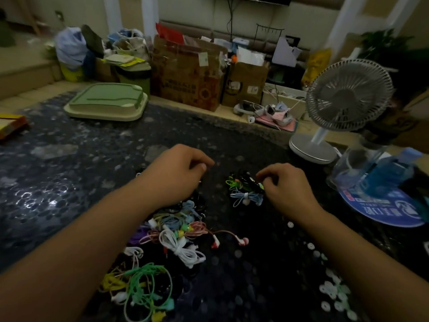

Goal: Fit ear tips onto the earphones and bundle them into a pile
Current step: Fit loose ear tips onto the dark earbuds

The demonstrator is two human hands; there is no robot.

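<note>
- Earphones (176,238): loose tangle of coloured cords, near centre of the dark speckled table (69,177), under and below the left forearm; pink pair (232,240) trails out to its right
- Finished pile (246,189): small bundles, green, black and pale blue, just beside the right hand (287,184)
- Right hand: fingers curled, tips at the black bundle on the pile's edge; appears to pinch it, though contact is partly hidden
- Left hand (181,168): fingers curled toward thumb, above the table; cannot tell whether it holds anything, too dim
- Ear tips (334,291): white rings scattered at lower right, well apart from the tangle
- Judgement: a bundle is being set on the pile; seat it firmly against the others so the coil does not spring loose; then draw one cord clear of the tangle before reaching for a tip
</note>
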